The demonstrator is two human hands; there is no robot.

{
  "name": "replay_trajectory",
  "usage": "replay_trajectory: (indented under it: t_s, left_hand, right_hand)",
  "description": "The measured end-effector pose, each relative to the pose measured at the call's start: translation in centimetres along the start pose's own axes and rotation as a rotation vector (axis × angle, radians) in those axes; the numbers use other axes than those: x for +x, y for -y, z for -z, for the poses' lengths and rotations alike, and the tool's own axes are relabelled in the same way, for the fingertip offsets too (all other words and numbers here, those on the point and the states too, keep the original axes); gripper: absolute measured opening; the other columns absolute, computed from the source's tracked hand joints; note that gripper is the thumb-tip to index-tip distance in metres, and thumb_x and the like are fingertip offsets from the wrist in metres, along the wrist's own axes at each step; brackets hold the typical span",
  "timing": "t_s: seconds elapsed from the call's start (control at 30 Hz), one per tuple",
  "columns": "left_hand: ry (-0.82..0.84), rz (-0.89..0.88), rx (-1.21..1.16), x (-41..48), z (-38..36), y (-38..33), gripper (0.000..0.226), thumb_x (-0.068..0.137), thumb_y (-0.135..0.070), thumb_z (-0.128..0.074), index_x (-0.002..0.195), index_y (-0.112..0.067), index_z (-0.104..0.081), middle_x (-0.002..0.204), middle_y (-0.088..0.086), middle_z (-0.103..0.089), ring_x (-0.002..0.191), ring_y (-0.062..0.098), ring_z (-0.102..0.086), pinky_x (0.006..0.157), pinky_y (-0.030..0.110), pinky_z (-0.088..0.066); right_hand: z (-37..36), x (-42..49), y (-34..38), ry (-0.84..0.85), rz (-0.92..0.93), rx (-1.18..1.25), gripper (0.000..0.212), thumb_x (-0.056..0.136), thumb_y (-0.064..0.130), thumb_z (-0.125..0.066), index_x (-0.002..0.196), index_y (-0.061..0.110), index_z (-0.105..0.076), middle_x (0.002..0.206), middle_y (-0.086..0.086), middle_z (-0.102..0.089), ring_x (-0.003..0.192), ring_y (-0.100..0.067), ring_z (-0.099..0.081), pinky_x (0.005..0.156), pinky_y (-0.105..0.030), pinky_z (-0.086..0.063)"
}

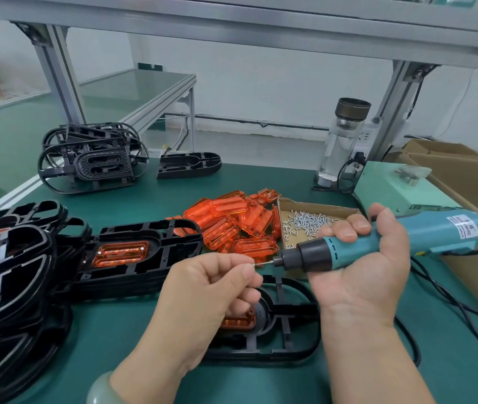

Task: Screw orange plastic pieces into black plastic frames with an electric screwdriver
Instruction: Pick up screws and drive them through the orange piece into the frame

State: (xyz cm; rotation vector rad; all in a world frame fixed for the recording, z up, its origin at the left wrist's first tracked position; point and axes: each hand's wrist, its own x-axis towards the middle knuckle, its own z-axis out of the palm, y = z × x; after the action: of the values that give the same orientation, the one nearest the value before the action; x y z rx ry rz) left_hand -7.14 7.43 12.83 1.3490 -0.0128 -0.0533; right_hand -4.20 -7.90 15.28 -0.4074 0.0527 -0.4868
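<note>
Your left hand [214, 284] pinches a tiny, likely slippery screw [253, 265] at the bit [265, 263] while your right hand [363, 258] wraps the electric screwdriver [383, 243] at centre right; steady the light, stiff black frame [286, 330] and brittle-looking orange piece [236, 322], lower centre, by its rim.

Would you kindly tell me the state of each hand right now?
Left hand: closed, pinching what looks like a small screw.
Right hand: closed, gripping the electric screwdriver.

frame stacks [13, 272] crowd the left, orange pile [232, 225] ahead; bare mat [261, 179] beyond them.
</note>
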Motion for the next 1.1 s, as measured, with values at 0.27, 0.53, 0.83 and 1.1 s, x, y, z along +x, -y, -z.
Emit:
replay_trajectory:
  t_s: [0.27,0.53,0.83,1.1]
  left_hand:
    - [0.032,-0.064,0.221,0.2,0.5,-0.1,0.014,0.082,-0.015,-0.069,0.081,-0.029,-0.074,0.077,0.000,-0.074,0.066,0.010,-0.069,0.053,0.014,-0.049]
    - [0.124,-0.300,1.307,-0.4,1.2,1.0,0.017,0.092,-0.033,-0.051,0.097,-0.032,-0.067,0.096,-0.011,-0.055,0.092,0.009,-0.055,0.083,0.027,-0.046]
    - [0.171,-0.243,1.459,0.5,1.1,1.7,0.020,0.094,-0.031,-0.049,0.104,-0.036,-0.066,0.095,-0.010,-0.047,0.095,0.012,-0.047,0.077,0.022,-0.041]
    - [0.168,-0.257,1.376,0.8,1.6,2.4,0.021,0.091,-0.035,-0.054,0.107,-0.039,-0.067,0.090,-0.013,-0.045,0.089,0.008,-0.042,0.075,0.022,-0.036]
  right_hand:
    - [0.1,0.3,0.4,-0.014,-0.020,-0.048,0.015,0.096,0.022,-0.050,0.081,0.023,-0.051,0.057,0.011,-0.045,0.045,-0.004,-0.042,0.055,-0.018,-0.041]
    - [0.5,1.5,1.2,-0.080,0.038,-0.235,0.017,0.095,0.019,-0.057,0.083,0.022,-0.046,0.056,0.009,-0.046,0.045,-0.008,-0.041,0.055,-0.021,-0.038]
    - [0.6,1.1,-0.2,-0.002,-0.020,-0.407,0.018,0.094,0.014,-0.059,0.078,0.022,-0.053,0.055,0.005,-0.048,0.042,-0.009,-0.043,0.048,-0.018,-0.039]
    - [0.3,0.4,-0.9,0.103,-0.010,-0.485,0.021,0.094,0.007,-0.057,0.078,0.019,-0.055,0.054,0.003,-0.048,0.040,-0.011,-0.043,0.044,-0.020,-0.039]
